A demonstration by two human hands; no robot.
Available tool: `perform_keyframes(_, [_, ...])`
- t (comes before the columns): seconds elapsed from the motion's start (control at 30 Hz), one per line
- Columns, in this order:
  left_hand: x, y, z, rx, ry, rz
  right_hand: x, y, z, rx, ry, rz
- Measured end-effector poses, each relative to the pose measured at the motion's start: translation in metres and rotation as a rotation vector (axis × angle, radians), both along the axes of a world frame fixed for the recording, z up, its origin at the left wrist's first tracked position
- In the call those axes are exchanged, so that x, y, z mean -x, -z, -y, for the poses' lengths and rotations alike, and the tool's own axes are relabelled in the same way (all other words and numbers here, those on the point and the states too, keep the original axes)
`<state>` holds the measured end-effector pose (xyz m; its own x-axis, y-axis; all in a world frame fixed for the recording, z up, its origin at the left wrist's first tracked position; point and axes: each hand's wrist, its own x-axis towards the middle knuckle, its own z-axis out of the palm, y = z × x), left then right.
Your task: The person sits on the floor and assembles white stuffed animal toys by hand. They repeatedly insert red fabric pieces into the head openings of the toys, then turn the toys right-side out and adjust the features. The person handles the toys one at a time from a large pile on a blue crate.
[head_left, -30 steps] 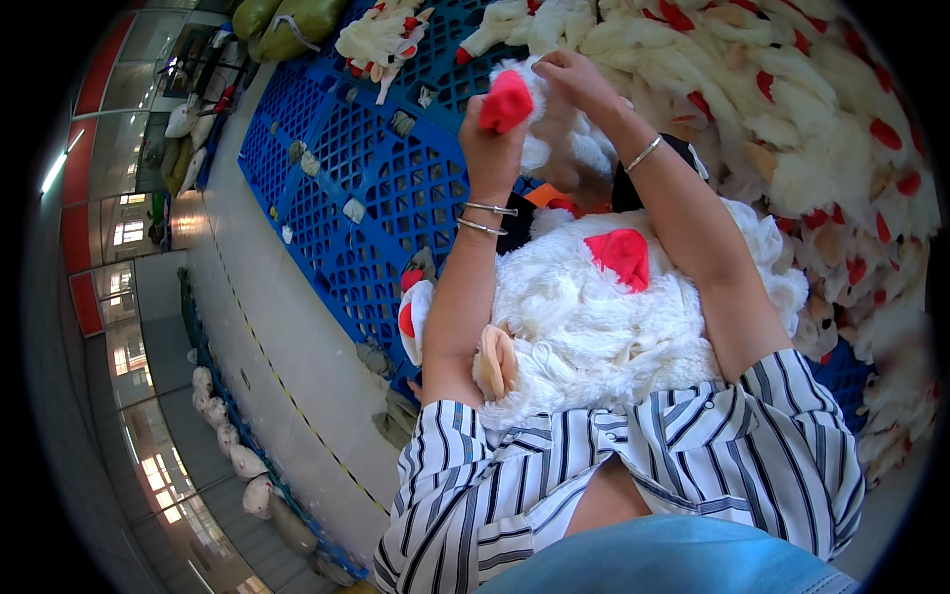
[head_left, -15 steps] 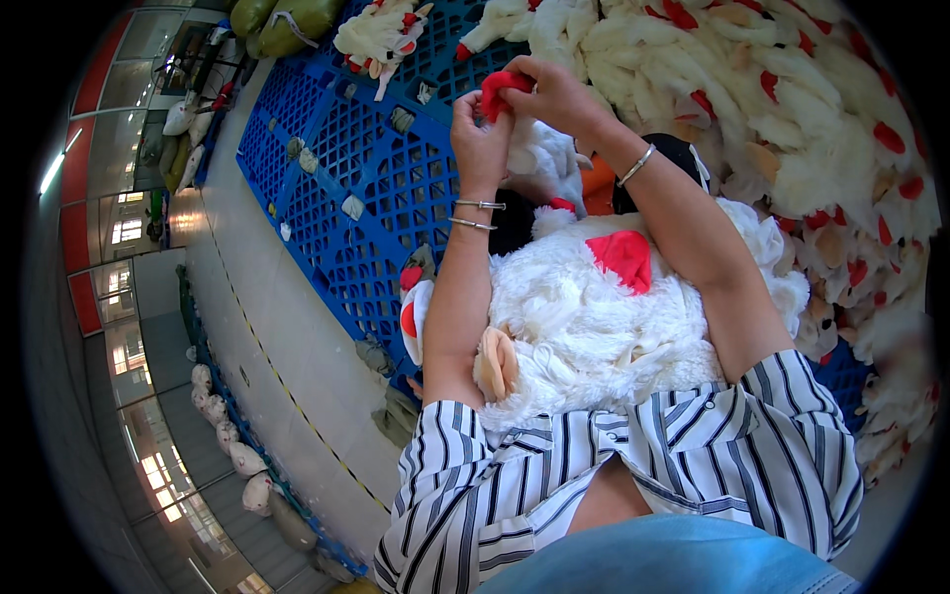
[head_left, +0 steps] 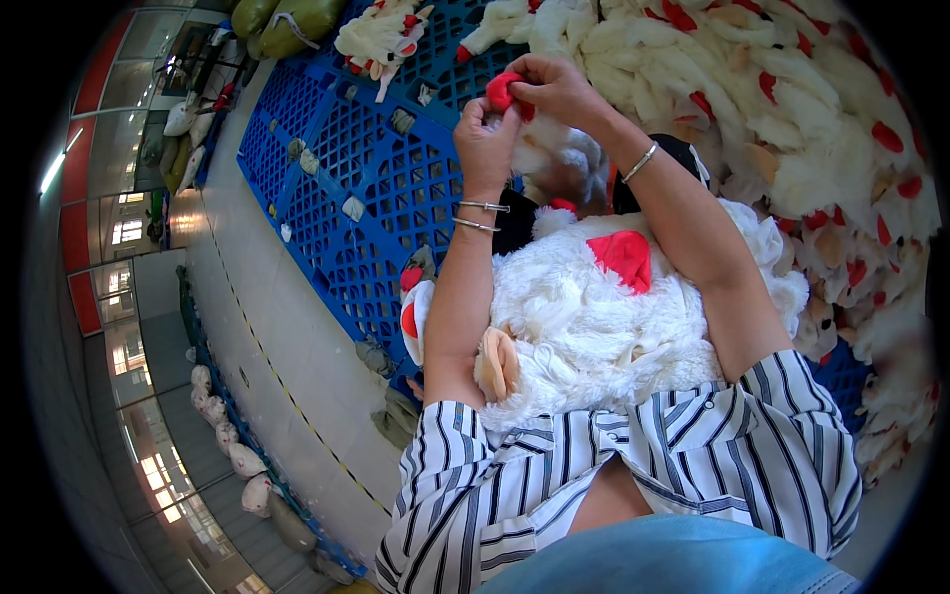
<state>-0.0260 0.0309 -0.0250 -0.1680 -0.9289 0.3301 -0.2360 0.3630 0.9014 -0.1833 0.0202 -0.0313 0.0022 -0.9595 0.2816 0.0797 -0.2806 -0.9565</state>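
Out in front of me, both hands work on a red plush piece [head_left: 502,91]. Fingers and thumb of my left hand [head_left: 485,148] are closed on its lower left side. My right hand [head_left: 556,94] pinches it from the right and above. Below it hangs a white furry plush skin [head_left: 559,158], apparently joined to the red piece, though my hands hide the join. More white plush skins [head_left: 604,332] lie heaped on my lap between my forearms, with a red patch [head_left: 621,262] on top and a peach ear-shaped piece [head_left: 498,363] near my left elbow.
Blue lattice pallets [head_left: 327,198] spread ahead and left, with scraps on them. A large pile of cream plush skins [head_left: 782,129] with red parts rises at the right. One plush skin [head_left: 381,40] lies far ahead. Green sacks [head_left: 297,25] stand at the far left, beside pale floor [head_left: 237,297].
The red piece has been turned between my fingers and looks rounder now. The white skin under it has swung across the orange area seen before. My forearms have barely shifted.
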Motion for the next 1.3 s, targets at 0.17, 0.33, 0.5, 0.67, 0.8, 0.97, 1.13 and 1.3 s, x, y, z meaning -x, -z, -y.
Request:
perform_keyframes(0.17, [-0.002,-0.001,0.003,0.037,-0.041,-0.017,0.0,0.004,0.003,-0.028,0.031,-0.104])
perform_keyframes(0.33, [-0.004,-0.004,0.001,-0.027,-0.098,-0.058,-0.002,-0.007,-0.008,-0.062,0.031,-0.219])
perform_keyframes(0.5, [-0.016,0.008,0.009,-0.149,0.072,-0.275,-0.002,-0.012,-0.012,-0.066,-0.039,-0.229])
perform_keyframes(0.67, [-0.011,0.006,0.009,-0.19,0.082,-0.273,0.0,-0.011,-0.012,-0.05,-0.064,-0.26])
perform_keyframes(0.8, [-0.01,0.007,0.008,-0.175,0.084,-0.204,0.0,-0.007,-0.01,-0.026,-0.053,-0.296])
perform_keyframes(0.97, [-0.016,0.013,0.013,-0.171,0.0,-0.06,0.002,-0.005,-0.009,-0.033,0.009,-0.271])
perform_keyframes(1.13, [-0.024,0.012,0.019,-0.123,-0.134,-0.114,0.018,-0.005,0.003,-0.144,0.289,-0.216])
perform_keyframes(1.3, [-0.024,0.016,0.023,-0.154,-0.103,-0.189,0.015,0.007,0.007,-0.097,0.205,-0.251])
